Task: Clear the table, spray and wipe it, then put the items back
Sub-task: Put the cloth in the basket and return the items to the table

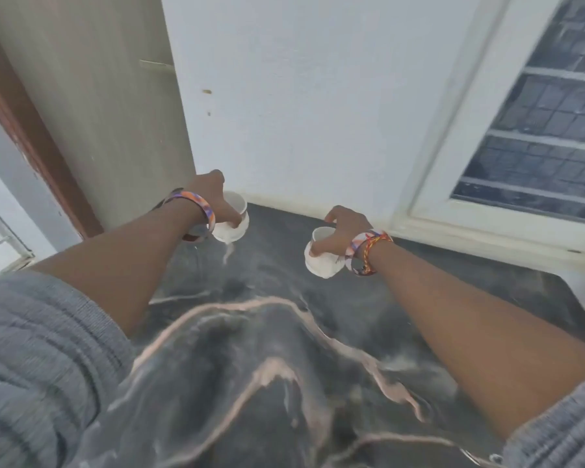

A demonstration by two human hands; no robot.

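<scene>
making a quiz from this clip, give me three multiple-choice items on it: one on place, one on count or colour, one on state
1. Where is the left cup?
A. near the far wall
B. at the table's near edge
C. on the window sill

2. How many white cups show?
A. one
B. two
C. four

3. What is the right hand doing?
A. lying flat on the table
B. gripping a cup
C. holding a cloth

Key: 1 A, it sits at the table's far edge by the wall. 2 B, one cup per hand. 3 B, its fingers curl over the cup's rim, as the left hand does.
</scene>
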